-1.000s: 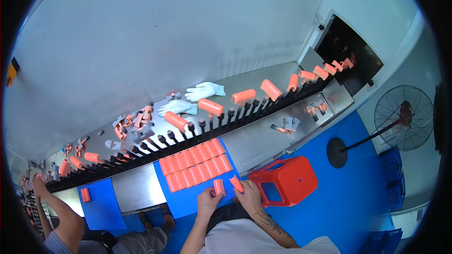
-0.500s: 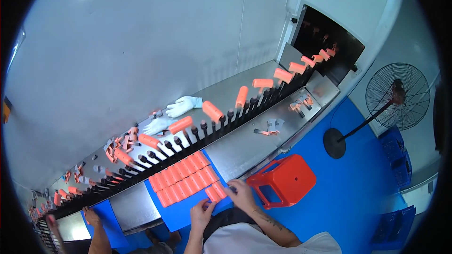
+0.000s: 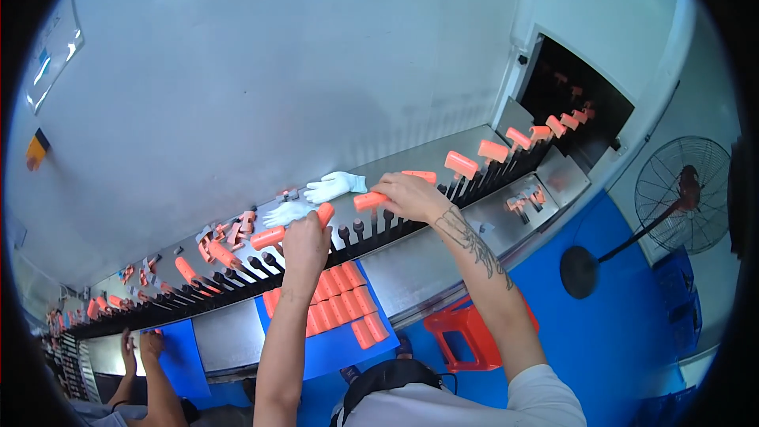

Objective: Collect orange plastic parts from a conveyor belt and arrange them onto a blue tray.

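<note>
Rows of orange half-round shells (image 3: 364,299) lie on a blue sheet (image 3: 341,350), nearest the worker; beyond, over the black pegs (image 3: 345,234), the left hand (image 3: 306,238) has its fingers grasping one raised shell (image 3: 325,214); the right hand's (image 3: 407,196) fingers touch another shell (image 3: 369,202), grip undeterminable; white gloves (image 3: 336,186) lie behind on the metal tabletop (image 3: 443,147).

A pale short sleeve (image 3: 545,397) tops the tattooed right arm (image 3: 506,300).

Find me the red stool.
The red stool is low in the head view, right of center, beside the blue sheet and partly behind the right forearm.
</note>
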`<state>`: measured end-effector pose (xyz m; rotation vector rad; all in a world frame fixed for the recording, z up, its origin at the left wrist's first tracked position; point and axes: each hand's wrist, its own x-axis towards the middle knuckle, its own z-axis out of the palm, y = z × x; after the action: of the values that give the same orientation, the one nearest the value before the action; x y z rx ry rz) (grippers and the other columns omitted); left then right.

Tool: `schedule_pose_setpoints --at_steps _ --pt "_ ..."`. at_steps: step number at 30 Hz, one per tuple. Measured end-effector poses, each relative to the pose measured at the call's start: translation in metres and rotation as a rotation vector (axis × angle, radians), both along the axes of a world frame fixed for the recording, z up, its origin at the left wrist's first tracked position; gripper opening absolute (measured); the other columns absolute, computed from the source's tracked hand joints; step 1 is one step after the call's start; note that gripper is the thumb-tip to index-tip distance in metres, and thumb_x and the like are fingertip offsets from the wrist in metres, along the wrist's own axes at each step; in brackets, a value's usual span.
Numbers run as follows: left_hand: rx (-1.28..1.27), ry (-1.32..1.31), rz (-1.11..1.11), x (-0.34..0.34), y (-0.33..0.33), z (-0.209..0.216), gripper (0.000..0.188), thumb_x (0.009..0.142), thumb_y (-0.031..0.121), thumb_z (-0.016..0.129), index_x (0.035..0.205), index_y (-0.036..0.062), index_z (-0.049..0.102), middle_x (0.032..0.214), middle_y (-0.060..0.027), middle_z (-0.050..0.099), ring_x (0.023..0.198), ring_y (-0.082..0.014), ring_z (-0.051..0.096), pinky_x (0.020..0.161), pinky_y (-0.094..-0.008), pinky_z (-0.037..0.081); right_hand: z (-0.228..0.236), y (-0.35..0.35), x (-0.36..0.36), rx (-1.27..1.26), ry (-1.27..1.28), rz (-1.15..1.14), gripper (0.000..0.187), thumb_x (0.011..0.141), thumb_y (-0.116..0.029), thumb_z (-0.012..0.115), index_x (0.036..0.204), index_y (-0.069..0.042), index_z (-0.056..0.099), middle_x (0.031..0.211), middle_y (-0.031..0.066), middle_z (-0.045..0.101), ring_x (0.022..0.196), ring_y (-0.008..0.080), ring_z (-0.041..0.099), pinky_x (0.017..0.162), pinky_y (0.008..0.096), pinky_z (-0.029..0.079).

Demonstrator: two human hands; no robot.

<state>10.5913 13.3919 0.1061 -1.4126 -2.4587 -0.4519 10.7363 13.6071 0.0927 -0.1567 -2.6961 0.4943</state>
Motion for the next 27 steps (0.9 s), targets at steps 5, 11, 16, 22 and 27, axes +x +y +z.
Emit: schedule_pose_setpoints --at_steps 5,11,16,22,27 --pt "-0.099 0.060 0.094 0.001 0.014 0.010 0.020 0.077 0.017 0.077 0.080 -0.0002 0.068 0.075 -0.0206 0.069 0.074 -0.0384 0.069 0.069 -0.0486 0.055 0.001 -0.008 -0.012 -0.003 -0.059 -0.114 0.034 0.076 -0.030 0.079 0.085 0.001 0.070 0.083 0.0203 0.070 0.087 0.0388 0.068 0.079 0.0473 0.053" --pt "0.289 -0.456 0.206 -0.017 -0.017 0.037 0.030 0.085 0.027 0.069 0.083 -0.0029 0.073 0.061 -0.0080 0.065 0.059 -0.0113 0.062 0.057 -0.0283 0.047 0.016 0.017 0.014 -0.690 -0.096 -0.174 0.032 0.078 -0.026 0.077 0.092 0.003 0.073 0.076 0.0124 0.070 0.066 0.0203 0.067 0.060 0.0334 0.051" --pt "0.067 -0.456 -0.084 0.099 -0.088 -0.042 0.046 0.073 0.013 0.078 0.116 0.0047 0.065 0.110 -0.0136 0.068 0.101 -0.0289 0.065 0.086 -0.0408 0.052 -0.097 -0.081 0.120 -0.770 0.145 -0.195 0.032 0.087 -0.025 0.070 0.109 -0.002 0.070 0.091 0.0194 0.071 0.084 0.0349 0.070 0.077 0.0414 0.054" --pt "-0.313 -0.052 -0.433 0.163 -0.098 -0.152 0.036 0.077 0.013 0.069 0.113 0.0170 0.070 0.124 -0.0098 0.058 0.110 -0.0304 0.055 0.092 -0.0440 0.044 -0.184 -0.170 0.182 -0.396 0.184 -0.294 0.026 0.083 -0.016 0.069 0.108 -0.008 0.066 0.105 0.0075 0.061 0.095 0.0273 0.062 0.084 0.0410 0.051" --pt "-0.283 -0.254 -0.333 0.181 -0.059 -0.181 0.045 0.078 0.010 0.068 0.123 0.0146 0.067 0.130 -0.0157 0.056 0.110 -0.0347 0.057 0.090 -0.0442 0.048 -0.202 -0.154 0.202 -0.217 0.059 -0.266 0.030 0.085 -0.019 0.066 0.113 -0.006 0.065 0.111 0.0062 0.061 0.102 0.0242 0.059 0.086 0.0369 0.048"
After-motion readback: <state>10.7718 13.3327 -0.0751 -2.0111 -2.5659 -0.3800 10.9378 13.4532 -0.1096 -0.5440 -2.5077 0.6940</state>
